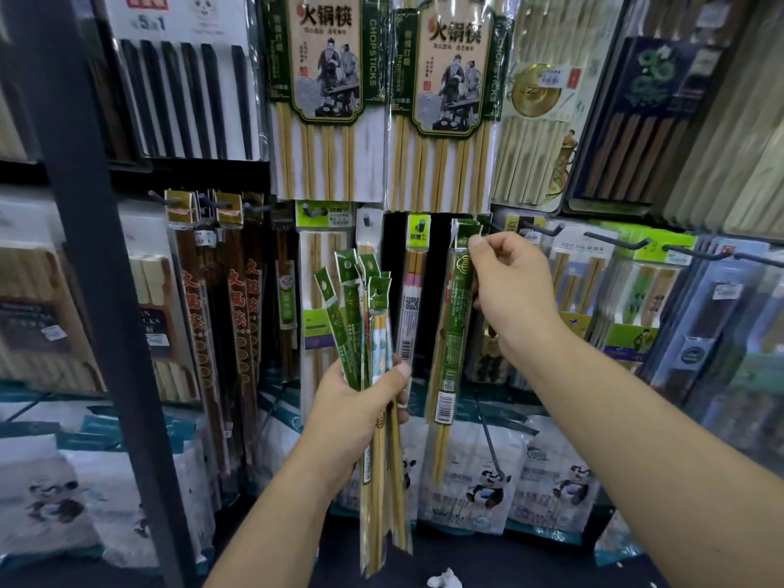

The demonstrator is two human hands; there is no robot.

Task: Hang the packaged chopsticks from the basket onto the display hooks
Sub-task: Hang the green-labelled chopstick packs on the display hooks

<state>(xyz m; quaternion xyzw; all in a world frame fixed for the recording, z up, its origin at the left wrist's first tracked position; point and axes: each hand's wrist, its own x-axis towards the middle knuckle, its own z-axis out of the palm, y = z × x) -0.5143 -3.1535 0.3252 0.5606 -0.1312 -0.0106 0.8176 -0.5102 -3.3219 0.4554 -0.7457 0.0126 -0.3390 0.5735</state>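
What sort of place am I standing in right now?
Most likely a shop's kitchenware aisle: large packs of pale bamboo chopsticks with green-framed labels hang above, dark metal display hooks jut from the rack, and the slim green-labelled chopstick pack in the right hand carries a barcode.

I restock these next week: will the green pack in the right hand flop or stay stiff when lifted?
Probably stiff: the green pack hangs straight below the right hand, chopsticks showing inside. Likely light, since fingertips alone pinch its header. The glossy film may be slippery.
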